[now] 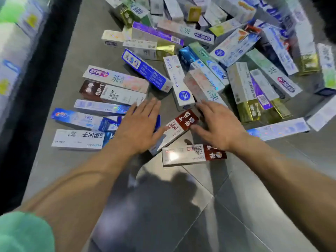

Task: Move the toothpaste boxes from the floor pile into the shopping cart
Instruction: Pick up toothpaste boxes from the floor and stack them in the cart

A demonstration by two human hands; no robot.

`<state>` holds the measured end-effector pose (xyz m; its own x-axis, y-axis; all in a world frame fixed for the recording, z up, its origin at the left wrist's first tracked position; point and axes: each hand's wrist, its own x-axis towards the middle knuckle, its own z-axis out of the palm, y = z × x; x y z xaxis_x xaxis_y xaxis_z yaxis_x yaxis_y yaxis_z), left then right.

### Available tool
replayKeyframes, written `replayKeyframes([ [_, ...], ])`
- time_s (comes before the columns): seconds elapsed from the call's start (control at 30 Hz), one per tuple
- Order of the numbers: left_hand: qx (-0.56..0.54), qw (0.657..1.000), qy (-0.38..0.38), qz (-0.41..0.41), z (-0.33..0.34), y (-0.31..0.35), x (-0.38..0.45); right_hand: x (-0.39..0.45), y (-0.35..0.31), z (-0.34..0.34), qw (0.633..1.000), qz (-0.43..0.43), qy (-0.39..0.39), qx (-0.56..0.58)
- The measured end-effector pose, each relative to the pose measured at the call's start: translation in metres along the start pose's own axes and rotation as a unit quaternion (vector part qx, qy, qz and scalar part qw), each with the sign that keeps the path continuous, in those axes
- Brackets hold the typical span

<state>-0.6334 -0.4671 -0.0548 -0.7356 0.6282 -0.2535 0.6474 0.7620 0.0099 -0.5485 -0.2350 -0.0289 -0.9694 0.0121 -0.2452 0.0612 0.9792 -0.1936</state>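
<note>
Grey tiled floor (236, 206) bears dozens of cardboard toothpaste boxes (181, 51); left hand (140, 128) and right hand (216, 124), fingers spread, grasp nothing.

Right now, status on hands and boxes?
Left hand open, right hand open, both over the SP-4 box. Pile on floor. Cart unseen.

The floor (245, 206) is made of big grey tiles, and thin lines are seen between them. It is shiny, and soft light is thrown back from it in pale patches. A dark shadow (163, 186) is cast on the tiles near the bottom middle. Along the left side a dark strip (36, 99) is seen, and above it a blurry shelf (16, 44) is filled with pale and green packs.
</note>
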Motion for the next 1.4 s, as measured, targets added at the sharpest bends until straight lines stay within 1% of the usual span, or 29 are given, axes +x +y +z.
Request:
replayKeyframes([
  [0.13, -0.006, 0.998, 0.068, 0.011, 0.015, -0.018, 0.026, 0.039, 0.013, -0.003, 0.996, -0.026, 0.061, -0.054],
  [0.2, -0.021, 0.997, 0.077, -0.003, 0.013, -0.024, 0.03, 0.039, 0.01, -0.011, 0.994, -0.029, 0.073, -0.07],
  [0.27, -0.028, 0.996, 0.083, -0.022, 0.008, -0.024, 0.025, 0.024, 0.006, -0.012, 0.996, -0.02, 0.073, -0.053],
  [0.33, -0.04, 0.995, 0.082, -0.026, 0.002, -0.019, 0.017, 0.003, 0.002, 0.001, 0.998, -0.026, 0.039, -0.036],
  [0.43, -0.056, 0.996, 0.067, -0.003, 0.002, -0.005, 0.001, -0.025, 0.004, 0.031, 0.998, -0.036, -0.045, -0.036],
  [0.57, -0.055, 0.998, 0.034, -0.006, 0.014, 0.008, -0.017, -0.044, 0.007, 0.051, 0.985, -0.054, -0.134, -0.097],
  [0.63, -0.056, 0.998, 0.023, -0.012, 0.016, 0.008, -0.021, -0.042, 0.004, 0.054, 0.981, -0.048, -0.154, -0.103],
  [0.77, -0.046, 0.998, 0.033, 0.003, 0.002, 0.005, -0.021, -0.034, -0.008, 0.055, 0.978, -0.037, -0.172, -0.116],
  [0.83, -0.049, 0.998, 0.044, 0.002, -0.004, 0.005, -0.02, -0.034, -0.011, 0.054, 0.976, -0.027, -0.198, -0.089],
  [0.9, -0.043, 0.998, 0.034, 0.009, -0.006, 0.006, -0.019, -0.035, -0.008, 0.049, 0.975, -0.025, -0.213, -0.052],
  [0.93, -0.024, 0.999, 0.027, 0.022, -0.006, 0.007, -0.018, -0.035, -0.005, 0.044, 0.976, -0.021, -0.213, -0.043],
  [1.0, 0.013, 0.999, 0.017, 0.05, -0.002, 0.006, -0.016, -0.034, 0.003, 0.031, 0.98, -0.007, -0.193, -0.05],
  [1.07, 0.014, 0.999, 0.009, 0.047, -0.001, 0.005, -0.013, -0.035, 0.012, 0.015, 0.985, 0.018, -0.162, -0.063],
  [1.1, 0.009, 0.999, 0.009, 0.043, 0.0, 0.005, -0.011, -0.037, 0.018, 0.008, 0.987, 0.034, -0.146, -0.053],
  [1.17, 0.008, 0.999, 0.012, 0.041, 0.003, 0.009, -0.005, -0.042, 0.027, -0.003, 0.992, 0.071, -0.104, 0.011],
  [1.23, 0.013, 0.999, 0.008, 0.044, 0.006, 0.02, 0.001, -0.048, 0.034, -0.007, 0.986, 0.122, -0.049, 0.105],
  [1.3, 0.017, 0.999, 0.002, 0.042, 0.011, 0.035, 0.008, -0.051, 0.04, -0.006, 0.964, 0.181, 0.0, 0.196],
  [1.33, 0.014, 0.999, 0.0, 0.031, 0.014, 0.043, 0.01, -0.051, 0.042, -0.002, 0.947, 0.208, 0.021, 0.245],
  [1.4, -0.008, 1.0, -0.018, -0.018, 0.018, 0.058, 0.016, -0.049, 0.046, 0.006, 0.897, 0.254, 0.047, 0.357],
])
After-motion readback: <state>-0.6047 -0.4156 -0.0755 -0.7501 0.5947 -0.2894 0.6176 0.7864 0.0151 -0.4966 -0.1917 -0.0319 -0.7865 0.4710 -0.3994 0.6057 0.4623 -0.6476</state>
